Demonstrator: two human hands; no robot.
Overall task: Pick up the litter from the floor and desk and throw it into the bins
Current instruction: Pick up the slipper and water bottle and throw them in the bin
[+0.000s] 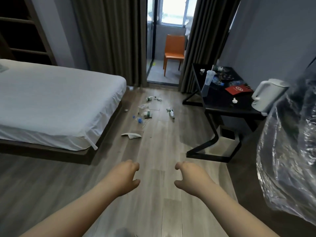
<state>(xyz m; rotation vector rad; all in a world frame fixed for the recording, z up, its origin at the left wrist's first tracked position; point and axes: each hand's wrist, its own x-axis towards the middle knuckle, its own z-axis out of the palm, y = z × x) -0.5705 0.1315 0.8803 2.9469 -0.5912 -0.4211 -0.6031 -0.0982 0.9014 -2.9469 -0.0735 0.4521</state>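
Note:
My left hand (125, 177) and my right hand (189, 177) reach out over the wooden floor, both empty with fingers loosely curled and apart. Far ahead, litter is scattered on the floor: a torn white paper plate (132, 135), crushed plastic bottles (145, 112), a blue bottle cap (140, 119), a bottle (171, 113) and small cups (150, 98). On the black desk (220, 106) at the right lie a clear plastic cup (209, 77), crumpled tissues (235, 100), crushed bottles (217, 81) and a red booklet (237, 89). A clear plastic bin bag (290, 159) fills the right edge.
A bed with white sheets (51, 100) stands at the left. A white kettle (268, 94) sits on the desk's near end. A box-like bin (225, 142) stands under the desk. Dark curtains frame a doorway with an orange chair (174, 52) beyond.

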